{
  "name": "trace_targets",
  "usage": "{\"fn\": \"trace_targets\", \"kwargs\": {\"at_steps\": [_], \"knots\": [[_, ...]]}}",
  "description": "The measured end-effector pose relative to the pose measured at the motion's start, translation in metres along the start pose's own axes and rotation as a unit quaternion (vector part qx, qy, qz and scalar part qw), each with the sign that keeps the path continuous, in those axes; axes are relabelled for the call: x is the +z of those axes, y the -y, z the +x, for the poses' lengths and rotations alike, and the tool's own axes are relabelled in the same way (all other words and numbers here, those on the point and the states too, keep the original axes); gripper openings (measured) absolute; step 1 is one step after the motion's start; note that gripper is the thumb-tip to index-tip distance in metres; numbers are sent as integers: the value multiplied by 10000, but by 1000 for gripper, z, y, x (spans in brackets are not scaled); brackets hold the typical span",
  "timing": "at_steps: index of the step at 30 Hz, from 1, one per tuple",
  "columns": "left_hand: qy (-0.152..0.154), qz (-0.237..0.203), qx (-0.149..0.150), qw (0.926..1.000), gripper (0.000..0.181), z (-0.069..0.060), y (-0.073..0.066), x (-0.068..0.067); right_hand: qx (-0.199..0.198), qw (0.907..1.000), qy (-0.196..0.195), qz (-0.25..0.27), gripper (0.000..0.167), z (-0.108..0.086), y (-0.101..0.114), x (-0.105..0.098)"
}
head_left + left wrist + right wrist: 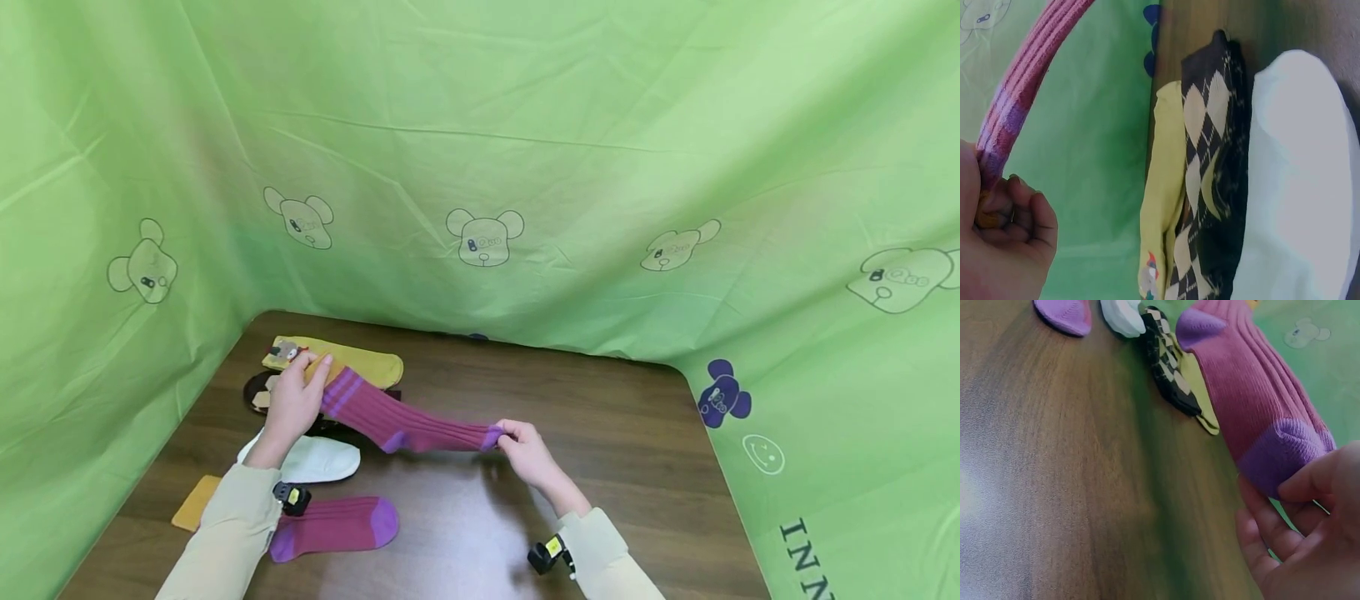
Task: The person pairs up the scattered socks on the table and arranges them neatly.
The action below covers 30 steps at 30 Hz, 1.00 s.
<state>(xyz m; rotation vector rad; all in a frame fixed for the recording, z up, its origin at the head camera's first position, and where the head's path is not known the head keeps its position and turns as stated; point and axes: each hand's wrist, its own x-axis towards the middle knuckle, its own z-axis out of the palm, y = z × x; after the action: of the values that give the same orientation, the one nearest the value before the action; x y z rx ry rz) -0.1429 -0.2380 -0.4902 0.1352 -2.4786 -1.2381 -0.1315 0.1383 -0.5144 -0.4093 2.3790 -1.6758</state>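
Note:
A plum-coloured ribbed sock (pixel 420 423) with a purple heel and toe and an orange cuff is held stretched above the table. My left hand (pixel 295 400) grips it at the cuff, and the fingers curl round it in the left wrist view. At the other end my right hand (pixel 531 454) pinches the purple toe (pixel 1282 456) between thumb and fingers. Below my left wrist lies a matching plum sock (pixel 337 525), partly hidden by the sleeve. Nearest the left hand are a black argyle sock (pixel 1216 125), a yellow sock (pixel 360 360) and a white sock (pixel 322 460).
The socks lie in a column on the left part of the brown wooden table (pixel 615 450). Green cloth (pixel 480 150) with bear drawings hangs close behind the table and along both sides. Each wrist carries a small black camera (pixel 543 557).

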Motion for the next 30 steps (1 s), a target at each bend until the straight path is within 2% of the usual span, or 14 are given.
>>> {"fn": "trace_targets", "kwargs": {"at_steps": [4,7,11,14,18,23,26,30], "knots": [[-91,113,126,9998,34,-3,7,-7,-35,9997,213,-87,13,-7,23,0],[-83,240,81,9996,35,-5,11,-14,-16,9996,274,26,11,-7,26,4],[-88,359,120,9992,35,-8,14,-24,-41,9994,253,216,10,-1,11,12],[-115,456,294,9985,31,-8,16,-34,33,9989,331,332,7,4,-3,19],[45,533,573,9969,23,-8,19,-47,-57,9965,643,534,7,5,-11,27],[281,649,817,9941,19,-11,18,-62,-258,9923,1010,671,11,5,-6,35],[472,774,751,9930,20,-11,20,-72,-259,9916,1072,675,12,6,-8,42],[962,956,506,9895,27,-10,31,-84,-170,9916,1109,642,13,6,-4,49]]}}
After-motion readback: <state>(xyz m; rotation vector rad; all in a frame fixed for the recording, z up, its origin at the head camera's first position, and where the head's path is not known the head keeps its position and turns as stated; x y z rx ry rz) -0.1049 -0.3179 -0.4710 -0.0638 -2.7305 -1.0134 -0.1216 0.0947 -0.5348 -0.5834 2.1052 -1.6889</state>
